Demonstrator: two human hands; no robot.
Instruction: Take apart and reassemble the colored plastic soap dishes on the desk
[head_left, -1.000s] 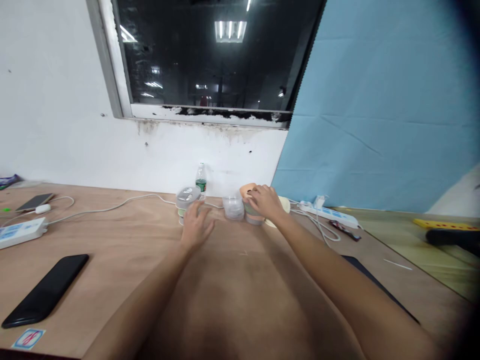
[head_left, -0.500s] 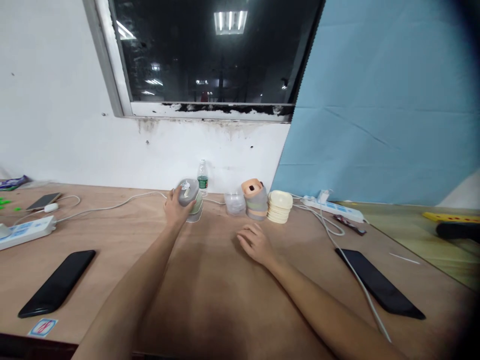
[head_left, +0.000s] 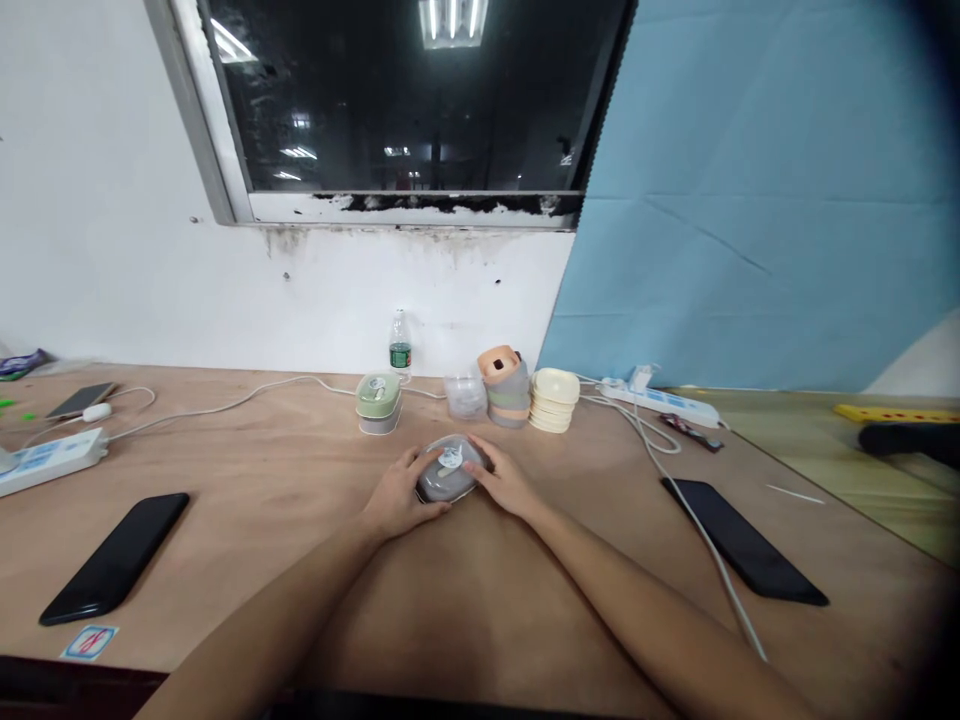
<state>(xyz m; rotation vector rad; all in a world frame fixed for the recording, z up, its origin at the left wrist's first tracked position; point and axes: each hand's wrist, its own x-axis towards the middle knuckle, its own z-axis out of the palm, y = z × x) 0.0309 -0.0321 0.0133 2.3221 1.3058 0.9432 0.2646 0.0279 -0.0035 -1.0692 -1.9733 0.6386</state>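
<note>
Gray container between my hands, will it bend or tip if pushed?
The gray container looks fairly stiff, its rounded outline undented between left hand and right hand. Low and broad on the table, it would probably slide before tipping.

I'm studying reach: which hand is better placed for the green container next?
Probably the left hand: it's nearer the green container; the right hand touches the right of the gray container.

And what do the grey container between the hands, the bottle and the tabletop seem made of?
Grey container: probably plastic, smooth and slightly glossy, with soft highlights. Bottle: likely clear plastic; the wall shows through above its green label. Tabletop: wood or wood-look board, brown, fairly matt, with faint grain-like streaks.
</note>
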